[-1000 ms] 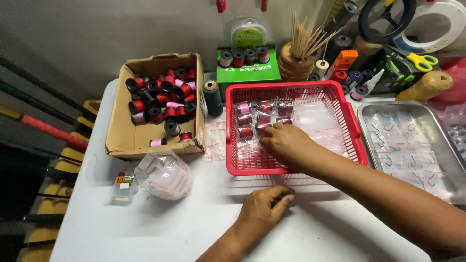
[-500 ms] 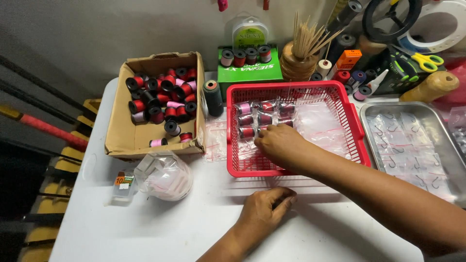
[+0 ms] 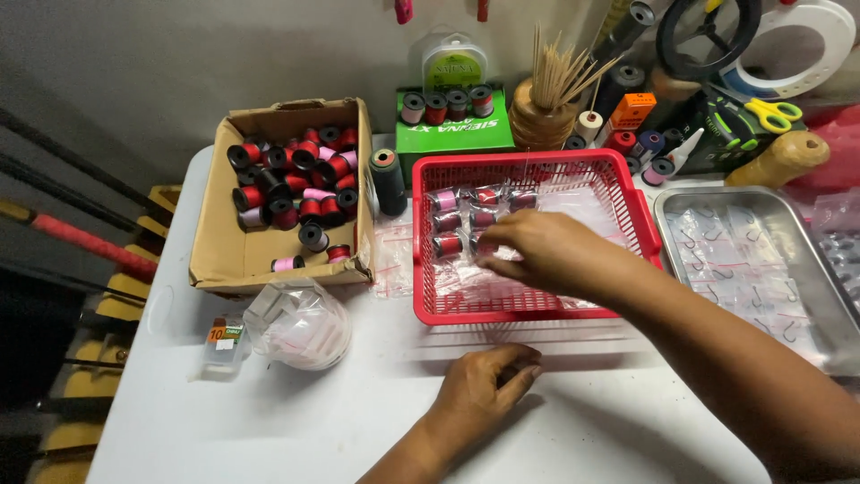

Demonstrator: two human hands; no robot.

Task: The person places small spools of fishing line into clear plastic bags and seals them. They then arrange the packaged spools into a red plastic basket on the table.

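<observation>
- Bagged spools (image 3: 466, 215), small red and pink thread spools each sealed in a clear packet, lie in rows at the back left of the red basket (image 3: 627, 184); the right hand (image 3: 537, 251) reaches in over them.
- Right hand: fingers drawn together at the front row of packets, touching them; whether it grips one I cannot tell, as the fingertips cover it.
- Left hand (image 3: 479, 390): rests palm down on the table (image 3: 296, 421) just in front of the basket, fingers loosely curled, holding nothing that shows.
- Inside the basket, beside the rows, lie flat clear packets (image 3: 582, 208) with no spool visible in them.
- Left of the basket, a dark green spool (image 3: 388, 182) stands upright, and a few clear packets (image 3: 391, 260) lie on the table.
- Further left, a cardboard box (image 3: 219, 242) holds many loose red, pink and black spools (image 3: 296, 170), none bagged.
- In front of the box sits a bundle of clear packets (image 3: 300, 324) with a small labelled box (image 3: 224, 341) beside it.
- Right of the basket, a metal tray (image 3: 681, 211) holds packets of hooks.
- Judged from this: a handful of spools are bagged and laid in rows, while far more wait loose in the box, so the work looks early.
</observation>
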